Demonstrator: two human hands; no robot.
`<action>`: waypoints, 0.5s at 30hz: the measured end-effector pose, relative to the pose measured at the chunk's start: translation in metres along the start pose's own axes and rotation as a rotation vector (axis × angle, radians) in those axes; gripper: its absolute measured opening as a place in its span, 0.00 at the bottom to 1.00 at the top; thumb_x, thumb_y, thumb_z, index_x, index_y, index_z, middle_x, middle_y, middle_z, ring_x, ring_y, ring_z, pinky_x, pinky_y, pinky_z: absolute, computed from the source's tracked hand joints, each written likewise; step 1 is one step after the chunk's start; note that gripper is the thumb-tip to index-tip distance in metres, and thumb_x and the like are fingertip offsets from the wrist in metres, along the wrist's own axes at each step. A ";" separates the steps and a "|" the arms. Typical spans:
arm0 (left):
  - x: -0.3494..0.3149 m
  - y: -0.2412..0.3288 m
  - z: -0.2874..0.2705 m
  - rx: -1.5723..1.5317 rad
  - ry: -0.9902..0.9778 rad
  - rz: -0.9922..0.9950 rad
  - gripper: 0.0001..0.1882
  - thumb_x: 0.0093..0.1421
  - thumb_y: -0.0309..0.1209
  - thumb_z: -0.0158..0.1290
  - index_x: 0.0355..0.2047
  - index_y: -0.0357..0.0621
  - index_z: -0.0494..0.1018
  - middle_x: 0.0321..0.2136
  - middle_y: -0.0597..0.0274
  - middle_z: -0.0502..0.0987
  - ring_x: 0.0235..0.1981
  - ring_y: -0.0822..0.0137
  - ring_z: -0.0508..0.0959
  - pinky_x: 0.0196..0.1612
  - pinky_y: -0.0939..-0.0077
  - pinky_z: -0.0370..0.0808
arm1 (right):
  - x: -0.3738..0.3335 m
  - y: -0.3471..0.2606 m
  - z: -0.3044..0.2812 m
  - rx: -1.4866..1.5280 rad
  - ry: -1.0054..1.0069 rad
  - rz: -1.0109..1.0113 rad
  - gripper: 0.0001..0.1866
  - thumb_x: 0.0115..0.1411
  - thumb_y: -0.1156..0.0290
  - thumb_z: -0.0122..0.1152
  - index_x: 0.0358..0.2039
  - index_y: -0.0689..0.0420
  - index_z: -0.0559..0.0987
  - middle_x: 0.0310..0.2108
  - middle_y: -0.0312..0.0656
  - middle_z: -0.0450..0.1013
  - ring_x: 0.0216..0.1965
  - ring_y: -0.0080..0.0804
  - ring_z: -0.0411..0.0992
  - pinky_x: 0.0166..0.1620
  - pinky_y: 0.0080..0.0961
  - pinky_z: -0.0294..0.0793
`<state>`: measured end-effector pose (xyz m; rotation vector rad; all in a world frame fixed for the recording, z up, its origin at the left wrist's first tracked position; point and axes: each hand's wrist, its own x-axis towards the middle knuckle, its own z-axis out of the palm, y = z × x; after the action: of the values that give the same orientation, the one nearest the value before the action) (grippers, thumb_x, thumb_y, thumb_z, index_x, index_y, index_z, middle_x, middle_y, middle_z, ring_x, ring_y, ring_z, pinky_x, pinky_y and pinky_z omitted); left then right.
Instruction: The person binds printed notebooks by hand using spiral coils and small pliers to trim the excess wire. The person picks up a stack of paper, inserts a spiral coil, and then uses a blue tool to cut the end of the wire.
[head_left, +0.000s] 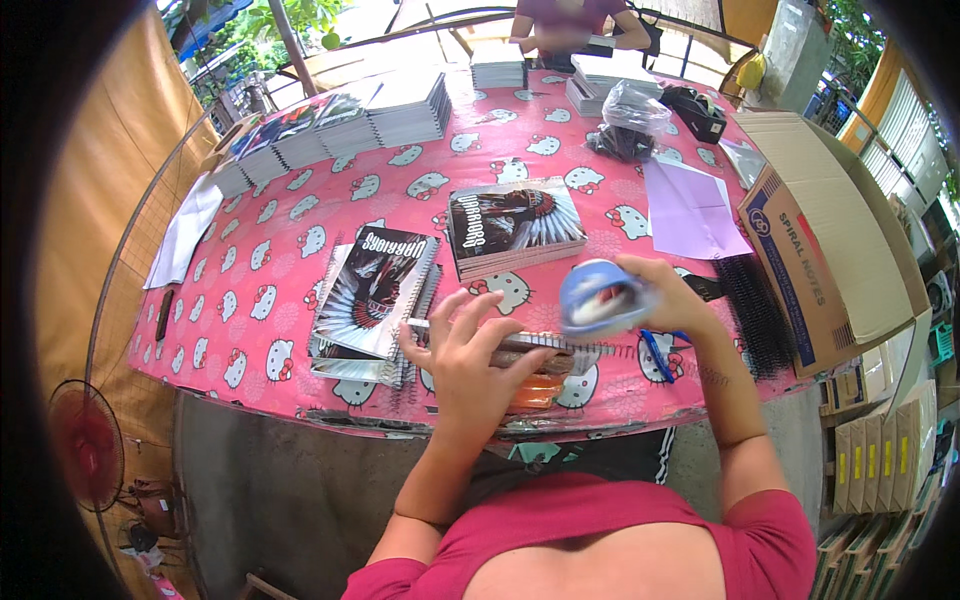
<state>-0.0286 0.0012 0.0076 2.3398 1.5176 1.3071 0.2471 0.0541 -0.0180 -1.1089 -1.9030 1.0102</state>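
Observation:
My left hand [468,355] steadies a notebook [520,343] at the table's near edge, fingers and thumb spread along it. From the notebook's right end a dark spiral coil [624,350] sticks out. Just above that end, my right hand [668,290] grips a rounded blue-and-white tool [604,298]; motion blur hides its exact kind. Something orange [538,391] shows below the notebook. To the left lies a pile of spiral-bound notebooks [372,290] with feathered-headdress covers. Beyond my hands sits a stack of similar covered books [515,226], with no coil visible.
Loose black coils [752,315] lie beside a cardboard box [835,240] at the right. Blue-handled scissors [657,357] rest near the coil. A purple sheet [692,207], a plastic bag [635,115] and notebook stacks [350,120] lie farther back. Across the table sits another person [575,25].

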 end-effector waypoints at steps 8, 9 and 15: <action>0.001 -0.028 -0.003 -0.169 -0.038 0.005 0.19 0.32 0.33 0.72 0.25 0.45 0.78 0.47 0.59 0.74 0.52 0.56 0.69 0.50 0.61 0.69 | 0.027 -0.007 0.026 0.093 0.082 -0.046 0.29 0.39 0.79 0.71 0.47 0.57 0.75 0.31 0.35 0.75 0.34 0.24 0.73 0.37 0.27 0.74; -0.001 -0.028 -0.005 -0.168 -0.004 -0.008 0.19 0.32 0.33 0.72 0.25 0.44 0.77 0.49 0.57 0.72 0.51 0.55 0.70 0.50 0.61 0.69 | 0.032 -0.002 0.027 -0.169 0.116 0.018 0.33 0.38 0.81 0.69 0.50 0.56 0.74 0.29 0.36 0.75 0.33 0.25 0.73 0.37 0.27 0.73; -0.003 -0.040 -0.017 -0.211 0.075 -0.166 0.22 0.33 0.31 0.72 0.29 0.41 0.74 0.56 0.47 0.61 0.50 0.51 0.70 0.53 0.58 0.67 | 0.041 -0.034 0.047 -0.040 0.034 -0.032 0.22 0.39 0.84 0.62 0.40 0.63 0.75 0.30 0.37 0.75 0.32 0.20 0.71 0.34 0.22 0.72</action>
<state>-0.0689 0.0132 -0.0021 2.0138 1.4760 1.4484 0.1789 0.0671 -0.0015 -1.1079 -1.9152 0.9339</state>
